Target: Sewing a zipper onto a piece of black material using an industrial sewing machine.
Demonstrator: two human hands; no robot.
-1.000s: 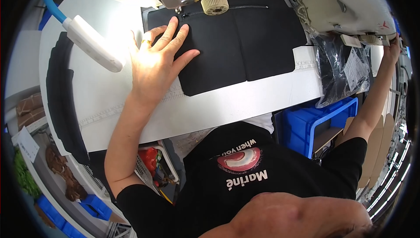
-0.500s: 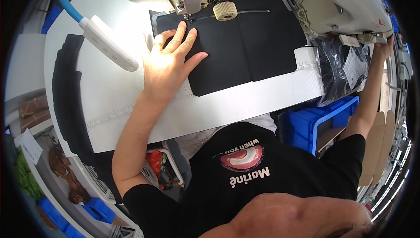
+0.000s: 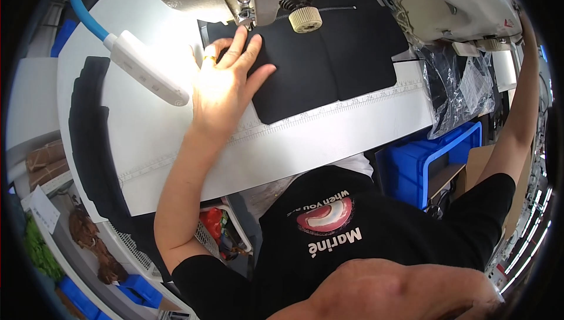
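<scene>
My left hand [image 3: 226,82] lies with fingers spread on a black fabric piece [image 3: 305,64], its fingertips close beside the sewing machine's presser foot [image 3: 249,24]. A ring circles one finger. A zipper [image 3: 346,8] runs along the far part of the fabric, partly hidden behind a cream tension knob [image 3: 305,20]. Down the middle of the piece runs a crease or seam. My right hand [image 3: 524,26] reaches up to the right end of the sewing machine [image 3: 435,8]; its fingers are hidden there.
A white lamp [image 3: 150,70] on a blue gooseneck lights the white table [image 3: 294,149], which has a ruler strip. Stacked black fabric pieces [image 3: 88,138] hang over the left edge. To the right are a clear plastic bag [image 3: 452,94] and a blue bin [image 3: 405,170].
My right hand has moved farther up along the machine's right end, with the arm stretched more. The fabric and my left hand have shifted slightly up in view; the left hand keeps its pose.
</scene>
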